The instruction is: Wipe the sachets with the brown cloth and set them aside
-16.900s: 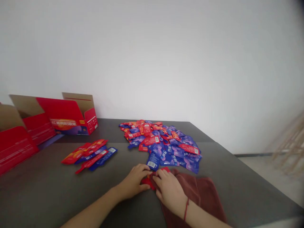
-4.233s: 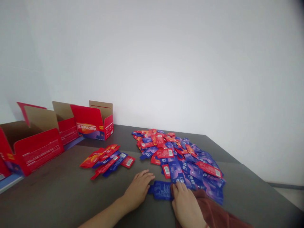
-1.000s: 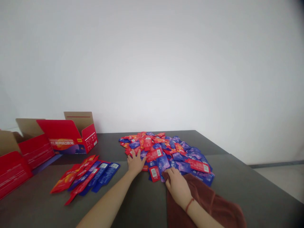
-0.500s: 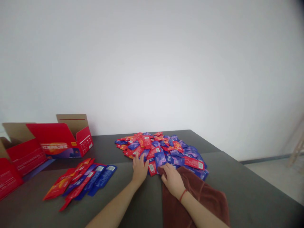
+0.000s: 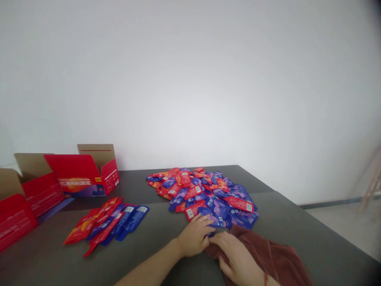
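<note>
My left hand (image 5: 195, 236) has its fingers bent over the near edge of the heap, thumb close beneath, with a bit of blue packet (image 5: 211, 234) showing between them. A blue-purple packet (image 5: 212, 217) lies right beyond those fingers. My right hand (image 5: 236, 256) is close beside it, fingers curled on a brown cloth (image 5: 272, 254) that is spread on the table. The fingertips of both hands almost meet. The heap of red and blue packets (image 5: 195, 190) begins just past them, several of the packets lying flat over one another.
On the dark table (image 5: 166, 222), several red and blue packets lie in an overlapping row (image 5: 101, 226) at left. Beyond them stand open red cartons, one at the back (image 5: 80, 176) and others (image 5: 44, 194) nearer the left edge. A white wall (image 5: 190, 87) rises behind.
My left hand has moved right and nearer, from the heap's front left to beside my right hand. My right hand and the cloth have shifted toward me and right.
</note>
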{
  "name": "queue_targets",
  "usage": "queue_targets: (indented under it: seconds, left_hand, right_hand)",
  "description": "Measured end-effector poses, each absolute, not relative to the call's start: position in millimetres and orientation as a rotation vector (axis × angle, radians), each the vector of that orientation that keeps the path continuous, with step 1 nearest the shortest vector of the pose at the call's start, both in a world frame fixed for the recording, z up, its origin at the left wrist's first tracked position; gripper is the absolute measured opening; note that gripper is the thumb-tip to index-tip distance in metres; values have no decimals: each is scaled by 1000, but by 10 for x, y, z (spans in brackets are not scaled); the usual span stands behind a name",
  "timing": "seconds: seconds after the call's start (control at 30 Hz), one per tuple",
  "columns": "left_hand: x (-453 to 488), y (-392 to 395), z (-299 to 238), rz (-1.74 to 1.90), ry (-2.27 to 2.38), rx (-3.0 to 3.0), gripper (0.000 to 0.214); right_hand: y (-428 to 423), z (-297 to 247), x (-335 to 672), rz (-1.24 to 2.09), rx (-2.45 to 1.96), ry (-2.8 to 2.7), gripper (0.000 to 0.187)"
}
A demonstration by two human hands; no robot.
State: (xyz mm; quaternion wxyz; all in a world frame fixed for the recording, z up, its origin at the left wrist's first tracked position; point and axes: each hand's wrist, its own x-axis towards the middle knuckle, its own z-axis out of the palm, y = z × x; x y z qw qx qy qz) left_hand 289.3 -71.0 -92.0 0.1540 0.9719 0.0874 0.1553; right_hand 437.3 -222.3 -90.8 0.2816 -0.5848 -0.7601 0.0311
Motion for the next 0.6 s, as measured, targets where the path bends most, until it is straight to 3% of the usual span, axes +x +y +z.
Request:
queue_targets:
  seconds: [0.23, 0.33, 0.4, 0.5, 0.6]
  left_hand:
    - [2455, -848, -878, 469, 253, 2626, 27]
    - [2360, -905, -821, 641, 541, 2550, 24]
    - [2392, -947, -817, 698, 816, 2520, 34]
    - [2538, -999, -849, 550, 1062, 2546, 72]
    - [2635, -1014, -867, 388, 1053, 2617, 78]
  right_hand:
    - [-2447, -962, 4783, 42, -1837, -1715, 36]
    - [-2504, -830, 4822, 13, -1822, -1845, 37]
    - [-2530, -810, 4827, -47, -1841, -1905, 44]
    - [-2530, -916, 4846, -70, -1945, -1909, 54]
    - [-2474, -995, 4944, -88, -2020, -1852, 51]
